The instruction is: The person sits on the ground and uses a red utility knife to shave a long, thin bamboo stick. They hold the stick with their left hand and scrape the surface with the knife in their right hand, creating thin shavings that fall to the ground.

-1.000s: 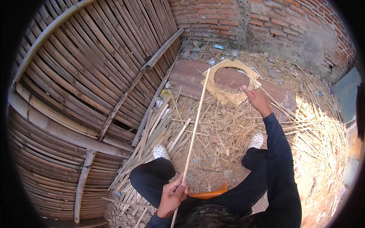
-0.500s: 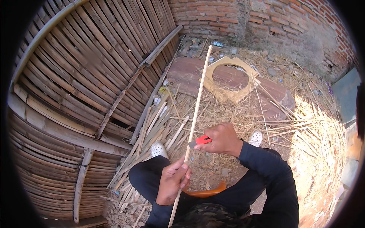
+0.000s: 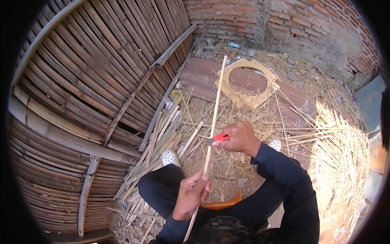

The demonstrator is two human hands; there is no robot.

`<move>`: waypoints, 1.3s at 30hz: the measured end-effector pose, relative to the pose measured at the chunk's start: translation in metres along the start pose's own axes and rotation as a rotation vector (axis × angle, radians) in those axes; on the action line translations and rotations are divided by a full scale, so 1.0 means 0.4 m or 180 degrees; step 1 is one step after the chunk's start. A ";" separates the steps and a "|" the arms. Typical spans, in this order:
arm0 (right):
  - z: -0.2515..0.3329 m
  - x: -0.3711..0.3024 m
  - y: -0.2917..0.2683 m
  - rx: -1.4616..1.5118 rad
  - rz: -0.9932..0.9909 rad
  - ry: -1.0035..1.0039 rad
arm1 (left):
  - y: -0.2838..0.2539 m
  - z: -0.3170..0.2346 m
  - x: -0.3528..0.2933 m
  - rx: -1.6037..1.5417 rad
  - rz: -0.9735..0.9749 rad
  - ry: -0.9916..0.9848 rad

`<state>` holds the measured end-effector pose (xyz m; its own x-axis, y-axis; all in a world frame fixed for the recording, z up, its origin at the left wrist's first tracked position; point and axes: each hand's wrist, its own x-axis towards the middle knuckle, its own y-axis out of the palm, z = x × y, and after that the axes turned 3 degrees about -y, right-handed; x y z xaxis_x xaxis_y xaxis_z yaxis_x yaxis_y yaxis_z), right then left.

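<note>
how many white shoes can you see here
2: the left shoe beside the loose pale strips, and the right shoe just beyond the right sleeve, partly hidden.

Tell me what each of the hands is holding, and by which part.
The left hand grips the long pale strip along its nearer stretch, well short of the far tip; the right hand holds the red cutter by its handle.
</note>
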<state>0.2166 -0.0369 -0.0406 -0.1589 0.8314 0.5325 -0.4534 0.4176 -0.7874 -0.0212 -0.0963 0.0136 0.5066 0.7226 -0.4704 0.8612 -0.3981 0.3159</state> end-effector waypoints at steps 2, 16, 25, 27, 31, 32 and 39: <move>-0.013 0.015 -0.003 -0.0148 -0.0207 -0.0009 | 0.003 -0.005 -0.007 0.0050 -0.0017 -0.0048; -0.180 0.047 -0.033 -0.0605 -0.0486 0.0680 | -0.001 0.035 -0.088 0.0211 0.0307 -0.0203; -0.357 0.028 -0.099 -0.1273 -0.0357 0.1753 | -0.045 0.097 -0.157 0.0608 0.0490 -0.0343; -0.391 0.003 -0.078 -0.1532 -0.0142 0.1639 | -0.049 0.098 -0.160 0.0664 0.0431 -0.0446; -0.550 -0.078 -0.009 -0.1322 0.0157 0.3037 | -0.055 0.089 -0.175 0.0743 0.0536 -0.0713; -0.689 -0.174 -0.054 -0.1022 -0.0229 0.4208 | -0.067 0.080 -0.225 0.0817 0.0987 -0.0981; -0.545 -0.118 -0.133 -0.0887 0.0077 0.3423 | -0.123 0.068 -0.182 0.0087 -0.0391 -0.0351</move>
<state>0.4395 -0.0185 -0.0914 0.7398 0.6686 0.0755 -0.2260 0.3525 -0.9081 -0.0993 -0.1448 0.0100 0.3976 0.7010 -0.5921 0.9170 -0.3269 0.2287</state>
